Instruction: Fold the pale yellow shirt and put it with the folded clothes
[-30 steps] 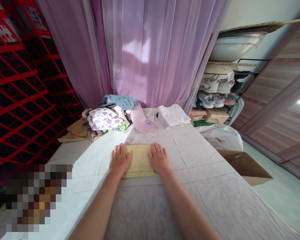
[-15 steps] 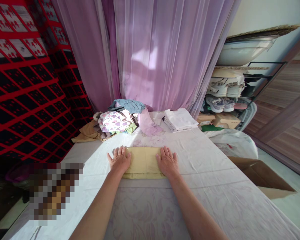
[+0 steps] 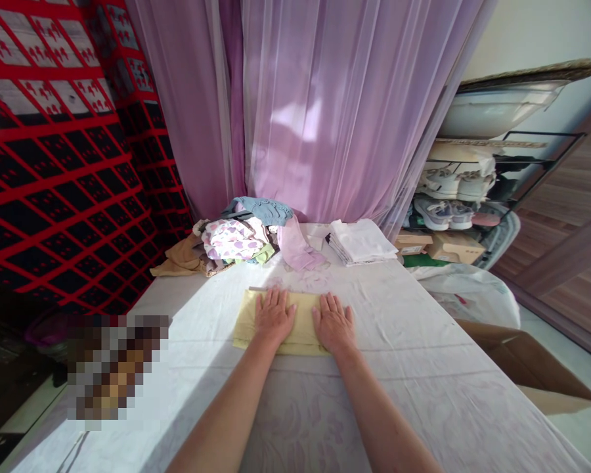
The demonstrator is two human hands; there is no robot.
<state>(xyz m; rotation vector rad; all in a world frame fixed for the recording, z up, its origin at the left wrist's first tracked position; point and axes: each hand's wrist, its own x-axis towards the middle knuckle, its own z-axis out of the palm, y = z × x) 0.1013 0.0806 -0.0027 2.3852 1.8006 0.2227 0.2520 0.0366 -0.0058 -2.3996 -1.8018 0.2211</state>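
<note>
A folded yellow cloth garment (image 3: 303, 322), its exact kind not clear, lies flat on the white patterned sheet (image 3: 295, 407). My left hand (image 3: 274, 315) rests palm down on its middle, fingers stretched out. On the cloth's right end lies my right hand (image 3: 333, 322), also flat with the fingers extended. The left end of the cloth shows uncovered beyond my left hand. Parts of the cloth under both palms are hidden.
Beyond the cloth sit a heap of mixed clothes (image 3: 236, 236) and a stack of folded white cloths (image 3: 362, 242). Purple curtains (image 3: 315, 112) hang behind. To the right are a shoe rack (image 3: 512, 161) and an open cardboard box (image 3: 532, 358). A blurred patch covers something at left.
My left hand has moved right, from the cloth's left end onto its middle. My right hand stays on the right end. The view has shifted slightly.
</note>
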